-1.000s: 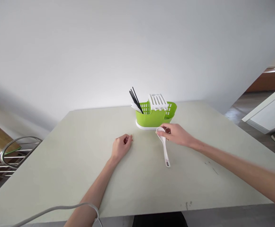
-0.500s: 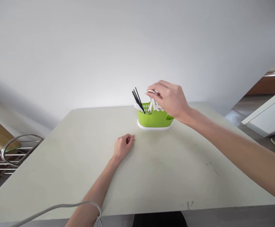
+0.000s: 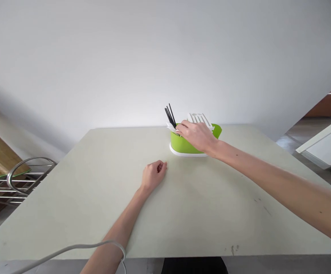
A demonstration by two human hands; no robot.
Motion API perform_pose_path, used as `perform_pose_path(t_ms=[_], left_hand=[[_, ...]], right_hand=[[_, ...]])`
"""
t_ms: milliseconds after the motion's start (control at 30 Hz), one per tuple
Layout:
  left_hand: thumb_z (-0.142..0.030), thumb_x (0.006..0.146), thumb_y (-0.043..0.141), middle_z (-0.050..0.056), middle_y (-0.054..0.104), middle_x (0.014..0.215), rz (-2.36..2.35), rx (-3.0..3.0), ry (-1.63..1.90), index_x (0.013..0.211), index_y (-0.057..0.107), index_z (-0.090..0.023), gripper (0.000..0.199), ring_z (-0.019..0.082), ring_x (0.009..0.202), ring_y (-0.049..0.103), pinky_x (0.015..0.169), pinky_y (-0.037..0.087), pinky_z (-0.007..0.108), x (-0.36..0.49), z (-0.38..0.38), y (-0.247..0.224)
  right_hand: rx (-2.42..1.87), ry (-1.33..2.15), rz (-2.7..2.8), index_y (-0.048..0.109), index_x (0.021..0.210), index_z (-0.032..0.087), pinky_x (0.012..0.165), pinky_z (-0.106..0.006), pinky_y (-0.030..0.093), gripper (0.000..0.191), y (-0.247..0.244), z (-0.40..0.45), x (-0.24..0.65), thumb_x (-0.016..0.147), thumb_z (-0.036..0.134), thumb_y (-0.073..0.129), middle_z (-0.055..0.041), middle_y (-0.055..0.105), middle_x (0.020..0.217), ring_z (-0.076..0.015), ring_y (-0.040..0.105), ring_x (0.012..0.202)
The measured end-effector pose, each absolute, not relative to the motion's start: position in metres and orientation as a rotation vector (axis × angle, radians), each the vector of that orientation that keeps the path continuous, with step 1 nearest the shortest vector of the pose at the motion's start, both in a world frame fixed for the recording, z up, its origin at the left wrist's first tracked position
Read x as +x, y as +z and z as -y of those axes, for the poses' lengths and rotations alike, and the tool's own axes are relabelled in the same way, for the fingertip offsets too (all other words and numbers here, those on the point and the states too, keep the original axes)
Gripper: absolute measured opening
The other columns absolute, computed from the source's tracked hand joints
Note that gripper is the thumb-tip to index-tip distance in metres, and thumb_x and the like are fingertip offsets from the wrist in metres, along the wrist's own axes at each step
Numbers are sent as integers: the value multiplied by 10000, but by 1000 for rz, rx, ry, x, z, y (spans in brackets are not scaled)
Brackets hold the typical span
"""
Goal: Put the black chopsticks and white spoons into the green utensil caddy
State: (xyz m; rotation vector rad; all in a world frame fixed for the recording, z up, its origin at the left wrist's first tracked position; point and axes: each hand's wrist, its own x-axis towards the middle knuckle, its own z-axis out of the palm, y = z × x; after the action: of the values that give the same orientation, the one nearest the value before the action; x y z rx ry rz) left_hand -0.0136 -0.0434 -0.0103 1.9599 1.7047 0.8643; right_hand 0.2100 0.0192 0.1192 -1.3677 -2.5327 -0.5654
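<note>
My right grip (image 3: 196,136) meets glossy white spoons (image 3: 170,127) in the oval green plastic caddy (image 3: 182,145), beside thin black chopsticks (image 3: 170,116); can't tell if clamped. Left grip (image 3: 154,175) curled together on smooth counter (image 3: 111,167)

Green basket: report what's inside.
Black sticks and white utensils show at the left end of the basket. The right hand covers its middle; what lies beneath can't be seen.

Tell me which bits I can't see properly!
All in the head view:
- What right hand holds, if anything: hidden by its fingers.
- Black sticks' lower ends: hidden by basket and hand.
- Cable: cut off by bottom edge.
- Dark marks: too small.
</note>
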Motion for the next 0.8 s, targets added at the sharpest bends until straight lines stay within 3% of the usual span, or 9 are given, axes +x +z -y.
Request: perform_pose_path(t_ms=[333,467,633,800], left_hand=[[-466,969,486,-6,615,651,-1703,1968,837,731,645,-216,380,137,585,468,604,320,277,-13,43,-10],[-468,973,479,-8,600,646,-1709,1967,830,722,638,-214,391,135,582,445,603,313,281,-13,43,-9],[-460,971,489,-16,589,642,-1713,1990,819,703,606,-210,384,130,582,432,611,320,279,-12,43,-9],[-464,973,490,-20,582,632,-1723,1996,803,705,607,-213,385,130,581,435,608,317,281,-12,43,-9]], right_hand=[[-1348,-504,2546,652,1213,118,603,-331,370,287,103,-13,212,1106,248,420,-143,693,1124,-243,676,912],[-1221,-570,2454,625,1265,123,723,-340,446,279,100,0,220,1088,193,421,-150,678,1233,-232,663,931],[-926,-763,2313,637,1106,167,919,-394,440,221,81,22,238,1028,75,451,-126,684,1171,-261,616,1025],[-1025,-729,2231,602,1042,172,777,-365,468,138,53,29,269,993,97,497,-119,649,1055,-245,608,930]])
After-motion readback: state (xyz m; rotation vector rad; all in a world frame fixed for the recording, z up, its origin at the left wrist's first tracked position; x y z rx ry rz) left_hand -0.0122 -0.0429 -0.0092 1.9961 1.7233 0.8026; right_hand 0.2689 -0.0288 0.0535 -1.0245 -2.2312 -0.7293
